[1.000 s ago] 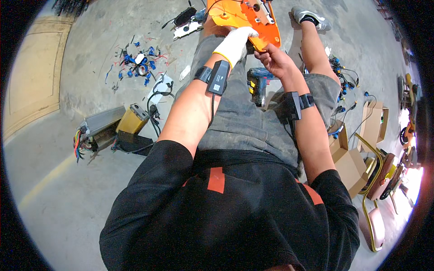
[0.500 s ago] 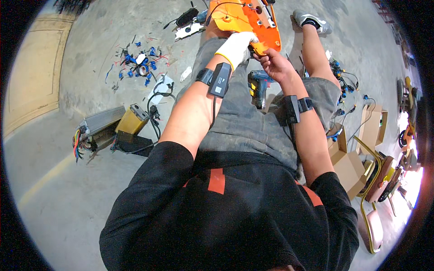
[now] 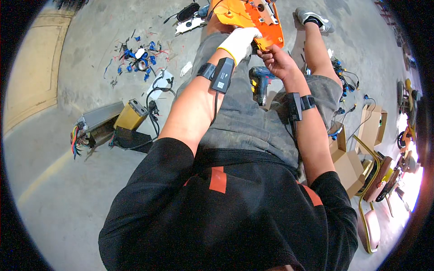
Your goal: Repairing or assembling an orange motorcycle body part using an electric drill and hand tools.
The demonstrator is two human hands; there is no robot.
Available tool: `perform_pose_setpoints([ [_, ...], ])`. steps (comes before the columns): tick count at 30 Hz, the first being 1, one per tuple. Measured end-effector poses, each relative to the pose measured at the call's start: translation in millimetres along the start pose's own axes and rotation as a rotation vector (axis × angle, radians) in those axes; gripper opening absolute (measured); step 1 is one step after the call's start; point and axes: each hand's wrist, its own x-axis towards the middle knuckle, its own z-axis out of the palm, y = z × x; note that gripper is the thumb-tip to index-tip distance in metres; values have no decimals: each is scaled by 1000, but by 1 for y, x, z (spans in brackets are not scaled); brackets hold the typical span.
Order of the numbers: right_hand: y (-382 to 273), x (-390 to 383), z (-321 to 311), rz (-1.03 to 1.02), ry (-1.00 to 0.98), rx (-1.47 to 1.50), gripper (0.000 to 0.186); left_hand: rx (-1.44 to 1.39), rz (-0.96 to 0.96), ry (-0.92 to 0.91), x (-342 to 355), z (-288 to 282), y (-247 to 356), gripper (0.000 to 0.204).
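An orange plastic shell (image 3: 269, 32) with a dark cable and small fittings lies at the top, partly cut off by the picture's edge. My left hand (image 3: 242, 43), in a white glove with a yellow cuff, is closed on its near left edge; most fingertips are hidden. Bare, my right hand (image 3: 278, 61) has its fingers curled, with thumb and forefinger pinching the near corner of the shell. Any small part between them is too small to make out. Below the hands, a blue cordless drill (image 3: 261, 86) rests on the floor between my legs.
Blue connectors and wire scraps (image 3: 139, 61) litter the floor at left. Nearer are a silver metal box (image 3: 103, 116) with coloured wires and a gold box (image 3: 131, 115). A black brush-like piece (image 3: 187, 12) lies far left. Open cardboard boxes (image 3: 350, 169) and a wire bundle (image 3: 346, 79) lie right.
Both hands and the near end of the shell have shifted slightly right and up in view. Their grips look much the same.
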Motion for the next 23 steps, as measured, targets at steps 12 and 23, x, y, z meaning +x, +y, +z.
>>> perform_pose_setpoints([
  [12,5,3,-2,-167,15,-132,24,-87,-67,-72,-9,-1,4,25],
  [23,13,9,-9,-270,86,-121,25,76,-74,-97,-12,-9,9,26],
])
